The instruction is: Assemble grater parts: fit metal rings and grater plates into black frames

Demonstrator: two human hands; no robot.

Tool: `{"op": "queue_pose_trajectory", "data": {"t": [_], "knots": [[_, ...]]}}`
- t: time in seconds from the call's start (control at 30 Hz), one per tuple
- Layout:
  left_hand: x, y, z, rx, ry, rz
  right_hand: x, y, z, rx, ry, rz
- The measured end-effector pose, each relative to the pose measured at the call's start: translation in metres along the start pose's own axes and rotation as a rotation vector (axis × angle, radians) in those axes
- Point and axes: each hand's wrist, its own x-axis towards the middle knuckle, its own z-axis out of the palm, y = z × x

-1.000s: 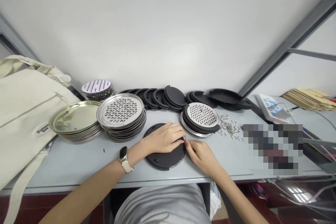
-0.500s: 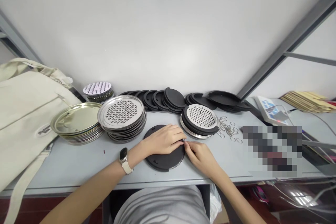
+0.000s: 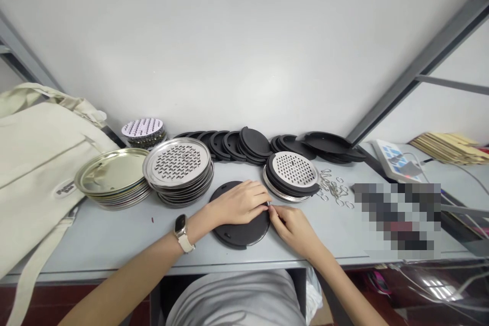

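A round black plastic disc (image 3: 244,234) lies on the table in front of me. My left hand (image 3: 242,202) rests over its top, fingers bent together toward the right rim and gripping it there. At that rim my right hand (image 3: 290,226) pinches a small shiny metal piece (image 3: 269,204), mostly hidden by the fingertips; its exact kind does not show. The fingertips of both hands nearly meet. Just beyond them sits a round grater plate in a black holder (image 3: 293,169), stacked on metal rims. Loose metal rings and hooks (image 3: 338,193) are scattered right of that stack.
To the left stand a stack of metal grater plates (image 3: 178,165) and a stack of gold-coloured round plates (image 3: 112,173). Black discs (image 3: 255,142) line the wall. A cream bag (image 3: 42,163) occupies the left end; cardboard pieces (image 3: 446,146) lie far right.
Both hands stay at the disc's right rim, with hardly any movement. The whole view has shifted very slightly.
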Motion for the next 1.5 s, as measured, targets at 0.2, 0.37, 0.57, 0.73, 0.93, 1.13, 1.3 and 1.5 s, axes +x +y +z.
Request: {"op": "queue_pose_trajectory", "data": {"t": [0.2,0.37,0.57,0.73,0.93,1.13,1.3,1.5], "knots": [[0.0006,0.0004,-0.0003,-0.016,0.008,0.003,-0.0002,-0.0006,-0.0006,0.001,-0.006,0.009],[0.0003,0.0008,-0.0011,-0.064,0.008,0.0,0.0,-0.0006,-0.0005,-0.034,-0.006,0.008],[0.0002,-0.0016,0.0016,-0.168,0.043,0.004,0.001,-0.001,0.0005,-0.062,0.009,0.013],[0.0007,-0.0032,0.0035,-0.192,0.048,-0.002,0.0009,-0.0005,0.0016,-0.082,0.018,0.004],[0.0001,-0.0042,0.0056,-0.207,0.06,-0.007,0.0013,0.0003,0.0021,-0.093,0.026,0.006],[0.0,-0.0051,0.0061,-0.224,0.065,-0.011,0.0014,-0.0014,0.0014,-0.094,0.028,0.005],[0.0002,-0.0045,0.0049,-0.221,0.053,-0.011,0.0007,-0.002,0.0014,-0.089,0.037,0.011],[0.0008,-0.0039,0.004,-0.22,0.062,-0.008,0.0011,-0.0019,0.0024,-0.084,0.038,0.015]]}}
